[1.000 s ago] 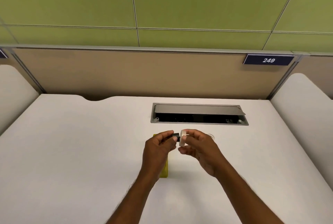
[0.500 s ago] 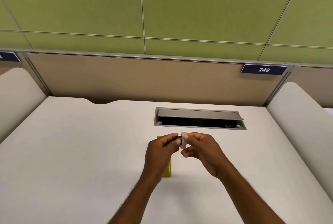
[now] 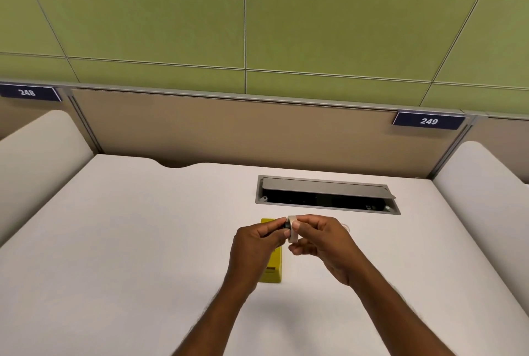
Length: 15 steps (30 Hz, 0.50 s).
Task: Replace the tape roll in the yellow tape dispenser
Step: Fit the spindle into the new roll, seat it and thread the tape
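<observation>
The yellow tape dispenser lies on the white desk, mostly hidden under my left hand. My left hand pinches a small black spindle between thumb and fingers. My right hand holds a white tape roll on edge, and the spindle's end sits against or inside the roll's centre. Both hands hover just above the dispenser. Beyond my right hand, a pale clear ring lies on the desk; only a sliver of it shows.
A grey cable hatch with its lid ajar is set into the desk behind my hands. White rounded dividers flank the desk, and a tan panel with the label 249 stands at the back.
The black spindle and the white roll, apart a second ago, have come together between my hands. My head has tilted, so the view shifted slightly.
</observation>
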Motion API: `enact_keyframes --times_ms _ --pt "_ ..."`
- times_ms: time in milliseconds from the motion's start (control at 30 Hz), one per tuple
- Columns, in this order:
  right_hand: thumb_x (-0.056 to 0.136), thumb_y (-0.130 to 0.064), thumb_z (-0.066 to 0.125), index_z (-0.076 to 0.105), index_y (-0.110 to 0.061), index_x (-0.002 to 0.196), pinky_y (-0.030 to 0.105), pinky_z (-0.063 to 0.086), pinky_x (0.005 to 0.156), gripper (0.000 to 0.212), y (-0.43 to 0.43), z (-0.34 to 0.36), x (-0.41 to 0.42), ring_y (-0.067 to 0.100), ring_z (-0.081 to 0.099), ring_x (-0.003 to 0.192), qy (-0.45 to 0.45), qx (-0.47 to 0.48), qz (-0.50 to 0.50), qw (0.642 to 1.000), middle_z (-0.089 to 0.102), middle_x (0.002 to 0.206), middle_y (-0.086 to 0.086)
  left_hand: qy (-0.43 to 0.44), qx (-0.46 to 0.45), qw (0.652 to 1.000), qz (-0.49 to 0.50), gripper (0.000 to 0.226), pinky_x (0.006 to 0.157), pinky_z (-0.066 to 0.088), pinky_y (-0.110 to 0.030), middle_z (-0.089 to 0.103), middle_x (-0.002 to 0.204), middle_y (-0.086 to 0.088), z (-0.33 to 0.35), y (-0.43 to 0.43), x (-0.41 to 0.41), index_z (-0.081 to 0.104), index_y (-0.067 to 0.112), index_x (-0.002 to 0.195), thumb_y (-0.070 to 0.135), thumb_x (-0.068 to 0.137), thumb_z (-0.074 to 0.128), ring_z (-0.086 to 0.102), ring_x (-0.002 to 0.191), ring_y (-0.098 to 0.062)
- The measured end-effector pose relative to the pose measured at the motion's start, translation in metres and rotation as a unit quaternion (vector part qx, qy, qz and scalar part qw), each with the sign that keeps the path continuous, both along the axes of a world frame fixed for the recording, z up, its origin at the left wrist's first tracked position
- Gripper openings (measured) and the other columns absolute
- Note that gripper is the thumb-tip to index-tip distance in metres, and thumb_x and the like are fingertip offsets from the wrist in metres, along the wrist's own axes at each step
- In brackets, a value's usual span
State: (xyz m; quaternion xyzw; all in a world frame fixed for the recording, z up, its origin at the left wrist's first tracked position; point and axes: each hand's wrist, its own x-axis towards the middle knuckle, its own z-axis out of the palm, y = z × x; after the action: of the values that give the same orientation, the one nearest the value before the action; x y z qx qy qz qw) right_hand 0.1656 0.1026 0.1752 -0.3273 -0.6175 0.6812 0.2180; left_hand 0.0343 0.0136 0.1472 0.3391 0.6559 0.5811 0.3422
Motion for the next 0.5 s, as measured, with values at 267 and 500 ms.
enact_keyframes --times_ms 267,500 --pt "0.092 -0.029 0.059 0.071 -0.014 0.094 0.031 0.060 0.069 0.019 -0.013 -0.007 -0.013 0.023 0.073 0.077 -0.062 0.030 -0.059 0.996 0.075 0.086 0.009 0.047 -0.018 0.998 0.024 0.023 0.087 0.055 -0.036 0.074 0.099 0.015 -0.009 -0.010 0.003 0.070 0.037 0.108 0.028 0.088 0.065 0.068 0.094 -0.008" --pt "0.085 -0.032 0.058 0.071 -0.019 0.083 0.038 0.061 0.072 0.019 -0.023 -0.027 -0.033 0.015 0.072 0.071 -0.137 0.097 -0.107 0.980 0.074 0.080 0.002 0.078 -0.019 0.995 0.060 0.021 0.075 0.055 -0.020 0.073 0.095 0.014 -0.026 -0.011 0.001 0.071 0.027 0.110 0.028 0.090 0.062 0.068 0.088 -0.006"
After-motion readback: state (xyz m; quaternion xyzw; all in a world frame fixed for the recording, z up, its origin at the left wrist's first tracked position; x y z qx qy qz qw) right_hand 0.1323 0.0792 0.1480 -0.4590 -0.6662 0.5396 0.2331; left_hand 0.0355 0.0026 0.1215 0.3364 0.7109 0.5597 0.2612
